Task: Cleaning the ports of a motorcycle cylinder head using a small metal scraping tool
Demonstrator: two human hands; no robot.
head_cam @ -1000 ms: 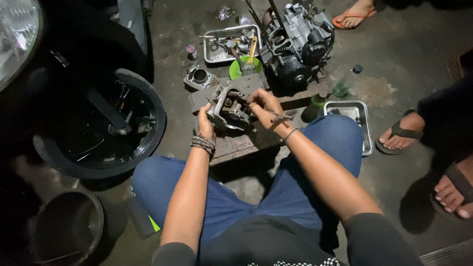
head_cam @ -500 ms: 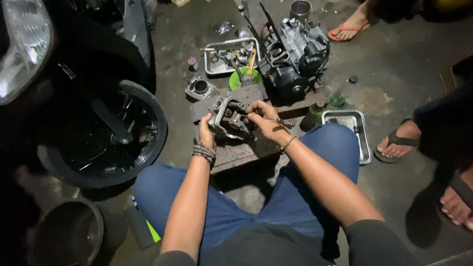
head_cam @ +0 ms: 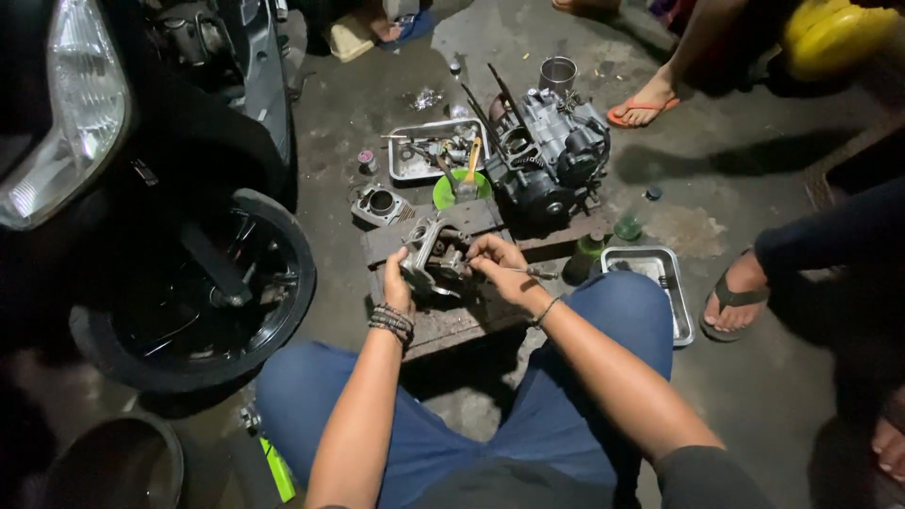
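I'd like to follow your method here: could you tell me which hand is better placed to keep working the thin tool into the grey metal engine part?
Probably the right hand: it pinches the thin metal tool at the grey metal engine part, which the left hand steadies.

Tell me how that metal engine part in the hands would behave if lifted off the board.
The engine part looks like solid cast metal, so probably stiff and heavy for its size. Its lumpy shape shouldn't roll. The left hand steadies it, perhaps because it rocks on the wooden board.

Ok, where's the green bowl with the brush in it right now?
In the head view, the green bowl sits on the floor just beyond the wooden board, between the metal tray of parts and the engine block.
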